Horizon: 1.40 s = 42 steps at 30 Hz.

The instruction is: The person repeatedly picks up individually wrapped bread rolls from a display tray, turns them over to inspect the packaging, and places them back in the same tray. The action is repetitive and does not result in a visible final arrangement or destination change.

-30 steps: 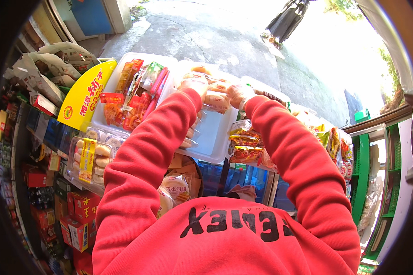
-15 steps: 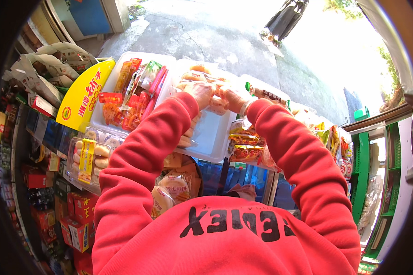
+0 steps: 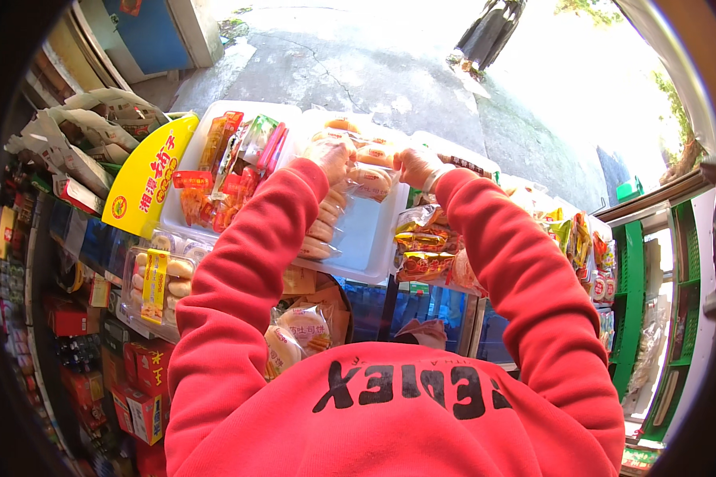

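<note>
A white plastic tray (image 3: 366, 242) holds several round buns in clear wrappers. One wrapped bun (image 3: 370, 181) lies between my hands, with another bun (image 3: 376, 153) just beyond it. A row of wrapped buns (image 3: 324, 219) runs along the tray's left side. At the top of that row is my left hand (image 3: 332, 155), its fingers curled beside the wrappers; what they grip is hidden. My right hand (image 3: 418, 168) is closed at the tray's right side, close to the wrapper edges, and I cannot make out what its fingertips hold.
To the left stand a tray of red-packed snacks (image 3: 223, 171), a yellow sign (image 3: 151, 171) and a clear box of round pastries (image 3: 159, 282). Orange-yellow snack packs (image 3: 426, 242) sit to the right. Below are packaged round cakes (image 3: 302, 322). A dark-clothed person (image 3: 489, 36) is outside.
My hands have moved apart, the left one leftward and the right one slightly right. The wrapped bun between them now shows more fully. The view has shifted slightly.
</note>
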Available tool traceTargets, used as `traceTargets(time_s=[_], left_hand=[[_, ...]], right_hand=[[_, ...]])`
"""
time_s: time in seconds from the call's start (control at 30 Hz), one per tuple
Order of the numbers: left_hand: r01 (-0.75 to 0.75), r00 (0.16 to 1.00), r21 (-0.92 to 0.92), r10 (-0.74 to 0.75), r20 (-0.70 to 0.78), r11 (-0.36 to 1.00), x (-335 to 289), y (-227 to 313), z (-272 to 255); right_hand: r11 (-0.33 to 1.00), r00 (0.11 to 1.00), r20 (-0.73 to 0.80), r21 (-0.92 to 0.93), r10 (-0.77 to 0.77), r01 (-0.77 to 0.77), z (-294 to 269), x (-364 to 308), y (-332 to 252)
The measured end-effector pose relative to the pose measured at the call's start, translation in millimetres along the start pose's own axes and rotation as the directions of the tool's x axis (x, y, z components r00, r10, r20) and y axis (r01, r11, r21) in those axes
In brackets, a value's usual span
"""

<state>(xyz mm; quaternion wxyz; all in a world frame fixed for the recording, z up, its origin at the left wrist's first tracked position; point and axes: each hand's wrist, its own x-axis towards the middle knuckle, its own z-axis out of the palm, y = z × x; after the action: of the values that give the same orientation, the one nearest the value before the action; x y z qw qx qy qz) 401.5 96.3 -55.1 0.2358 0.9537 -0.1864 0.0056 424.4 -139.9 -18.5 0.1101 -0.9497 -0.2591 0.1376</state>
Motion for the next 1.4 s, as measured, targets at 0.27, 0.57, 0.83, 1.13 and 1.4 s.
traceTargets(time_s=[0.27,0.57,0.83,1.13,1.4], left_hand=[[0.052,0.999,0.136,-0.049,-0.024,0.989,-2.1,15.4,-10.5],[0.015,0.996,0.259,0.009,-0.089,0.966,-17.2,35.7,-30.4],[0.119,0.992,0.277,-0.124,0.000,0.954,-0.5,26.7,-12.7],[0.079,0.988,0.342,-0.027,-0.154,0.937,9.4,26.9,-15.6],[0.125,0.992,0.360,-0.107,-0.070,0.924,36.1,13.0,-11.0]], right_hand=[[0.968,0.990,0.046,-0.220,0.135,-0.122,0.6,0.8,-24.4],[0.998,0.972,-0.232,-0.039,0.033,-0.044,-70.7,-47.7,-47.3],[0.920,0.826,-0.558,0.278,-0.080,0.277,-66.2,-162.0,-85.9],[0.874,0.950,-0.300,0.434,-0.090,0.220,43.8,-303.5,-73.5],[0.984,0.998,-0.023,0.167,0.063,-0.058,111.5,-364.4,-47.0]])
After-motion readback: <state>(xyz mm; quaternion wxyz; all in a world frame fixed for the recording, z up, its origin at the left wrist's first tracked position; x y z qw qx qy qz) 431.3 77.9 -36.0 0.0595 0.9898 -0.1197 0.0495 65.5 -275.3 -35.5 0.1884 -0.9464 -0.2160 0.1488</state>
